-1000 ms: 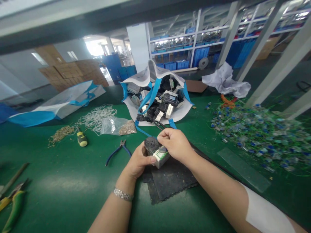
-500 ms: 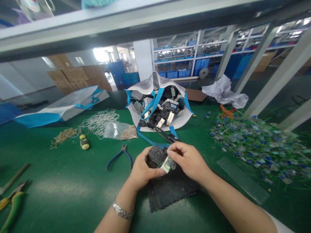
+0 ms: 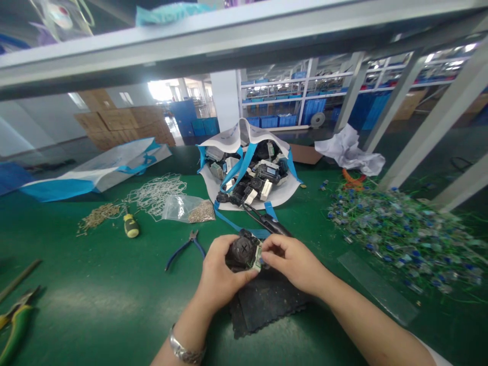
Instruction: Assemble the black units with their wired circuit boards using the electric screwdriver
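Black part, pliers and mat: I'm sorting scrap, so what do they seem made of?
Black part: probably plastic; dull, with a cross-marked round face. Pliers: greyish head, likely steel; smooth blue handles, perhaps plastic coated. Mat: black, matte, toothed edge; rubber or cloth, hard to tell.

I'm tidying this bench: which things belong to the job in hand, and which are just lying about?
In use:
black device with a cream-and-green edge, gripped by the left hand, right hand against it
black jagged-edged mat, beneath
probably the white-and-blue bag of similar devices

Apparently lying about:
blue-handled metal pliers
yellow-and-black screwdriver
crumpled white paper
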Available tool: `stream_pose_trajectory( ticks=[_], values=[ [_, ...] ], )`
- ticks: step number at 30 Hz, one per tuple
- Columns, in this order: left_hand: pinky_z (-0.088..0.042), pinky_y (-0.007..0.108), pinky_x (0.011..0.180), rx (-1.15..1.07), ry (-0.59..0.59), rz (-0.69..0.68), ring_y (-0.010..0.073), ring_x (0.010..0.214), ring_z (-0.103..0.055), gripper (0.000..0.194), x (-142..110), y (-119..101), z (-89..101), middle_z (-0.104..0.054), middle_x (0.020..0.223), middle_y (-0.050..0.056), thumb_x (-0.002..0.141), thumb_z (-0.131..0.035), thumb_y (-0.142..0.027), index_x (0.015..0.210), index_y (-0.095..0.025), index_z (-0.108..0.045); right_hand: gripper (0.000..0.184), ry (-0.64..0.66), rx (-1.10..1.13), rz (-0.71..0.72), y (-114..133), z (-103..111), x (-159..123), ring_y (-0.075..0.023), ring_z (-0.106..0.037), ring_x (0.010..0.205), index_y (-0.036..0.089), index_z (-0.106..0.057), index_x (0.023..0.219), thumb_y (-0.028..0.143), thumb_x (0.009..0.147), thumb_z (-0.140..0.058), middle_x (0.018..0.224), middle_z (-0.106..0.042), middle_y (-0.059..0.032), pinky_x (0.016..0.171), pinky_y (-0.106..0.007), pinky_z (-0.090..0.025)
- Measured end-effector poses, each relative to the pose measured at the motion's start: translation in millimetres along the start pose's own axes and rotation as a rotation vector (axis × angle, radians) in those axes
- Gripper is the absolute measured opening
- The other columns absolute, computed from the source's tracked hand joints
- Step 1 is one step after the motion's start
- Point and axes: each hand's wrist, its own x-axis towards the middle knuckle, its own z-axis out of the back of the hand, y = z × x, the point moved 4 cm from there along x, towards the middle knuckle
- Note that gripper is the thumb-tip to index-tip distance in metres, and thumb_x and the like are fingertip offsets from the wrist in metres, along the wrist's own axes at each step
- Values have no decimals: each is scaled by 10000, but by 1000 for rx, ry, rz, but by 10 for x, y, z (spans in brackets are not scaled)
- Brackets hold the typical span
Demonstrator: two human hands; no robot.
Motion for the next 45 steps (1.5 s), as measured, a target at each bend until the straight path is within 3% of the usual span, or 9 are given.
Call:
stream_pose_trajectory(
  ticks=[9, 19, 22, 25, 29, 33, 38, 42, 45],
  values=[
    [-426, 325, 770, -18, -4, 36, 197, 872, -528, 486, 15, 3, -9, -555, 937, 32, 552, -718, -333, 963, -186, -504, 136, 45, -357, 158, 89, -16, -79, -119, -453, 686, 164, -512, 746, 72, 683, -589, 754, -477, 16, 600, -213, -322],
    [-416, 360, 791, 51, 2, 22, 208, 899, -504, 469, 39, 67, 34, -534, 960, 46, 564, -706, -298, 960, -182, -483, 94, 128, -344, 51, 95, 27, -62, -105, -431, 552, 164, -483, 627, 85, 640, -532, 580, -463, 48, 494, -197, -284],
    [-417, 367, 804, 114, -31, -35, 211, 911, -500, 446, 36, 56, 43, -537, 961, 50, 580, -694, -296, 960, -184, -489, 62, 200, -364, 56, 75, 53, -98, -129, -484, 637, 170, -536, 721, 142, 681, -574, 687, -529, 25, 558, -207, -343],
    [-416, 374, 819, 227, -67, -91, 218, 924, -495, 441, 19, 29, 32, -547, 964, 52, 585, -691, -283, 967, -182, -497, 282, 264, -454, 53, 24, 79, -133, -182, -515, 829, 180, -555, 934, 196, 669, -650, 904, -558, -25, 712, -248, -390],
    [-411, 414, 835, 365, -70, -180, 247, 934, -487, 485, -51, -96, -71, -552, 987, 78, 586, -700, -293, 1012, -173, -500, 328, 99, -755, 19, -63, 163, -83, -209, -468, 994, 149, -525, 1040, 60, 725, -511, 1028, -514, -89, 857, -277, -349],
    [-383, 450, 890, 412, 30, -242, 295, 1038, -429, 673, -116, -225, -208, -494, 1105, 105, 514, -766, -286, 1114, -181, -477, 371, -86, -959, -127, -206, 250, 9, -254, -459, 1021, 111, -475, 1123, 22, 779, -366, 1094, -474, -163, 846, -327, -352],
    [-289, 466, 985, 171, 77, -133, 285, 1180, -305, 818, -43, -107, -75, -359, 1255, 112, 509, -751, -210, 1227, -204, -359, 378, -106, -943, -236, -383, 278, 61, -292, -530, 910, 119, -459, 1133, 156, 759, -508, 959, -555, -159, 756, -374, -392],
    [-276, 435, 996, -54, 193, 29, 240, 1158, -368, 563, 35, 109, -9, -405, 1233, 86, 552, -688, -123, 1067, -202, -475, 454, -122, -854, -219, -455, 314, 103, -246, -529, 947, 201, -449, 1151, 158, 712, -555, 1032, -548, -88, 766, -320, -406],
    [-334, 402, 947, -140, 149, 73, 208, 1059, -458, 390, 25, 145, -63, -498, 1114, 62, 572, -655, -95, 915, -187, -494, 441, -191, -795, -214, -391, 479, 107, -236, -532, 928, 176, -429, 1163, 182, 733, -528, 1053, -527, -95, 738, -307, -424]
  ],
)
